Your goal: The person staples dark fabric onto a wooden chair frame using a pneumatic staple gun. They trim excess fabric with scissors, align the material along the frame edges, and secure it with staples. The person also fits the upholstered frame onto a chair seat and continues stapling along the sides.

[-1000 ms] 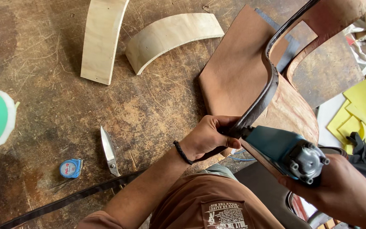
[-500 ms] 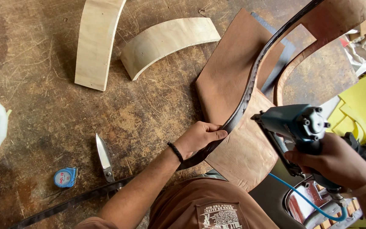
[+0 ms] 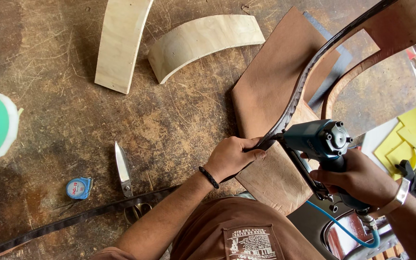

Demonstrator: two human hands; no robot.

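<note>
Left hand (image 3: pixel 232 158) closed, thumb and fingers pinching the dark edging strip (image 3: pixel 298 91) down onto the curved rim of the brown chair panel (image 3: pixel 275 86). Right hand (image 3: pixel 362 180) wrapped tight round the grip of the blue pneumatic stapler (image 3: pixel 319 139), blue air hose (image 3: pixel 343 231) trailing below the wrist.

Judgement on doing it well: keep the strip pulled flat and centred on the rim, fingertips well back from the stapler nose, nose square to the strip before firing.

Panel sits toward the bench's right edge, over the person's lap. Strip's long axis runs diagonally, from the pinch point up toward the far right corner, bowing with the rim; its loose tail lies along the near edge toward the left, by the scissors (image 3: pixel 123 175) and tape measure (image 3: pixel 79 188).
</note>
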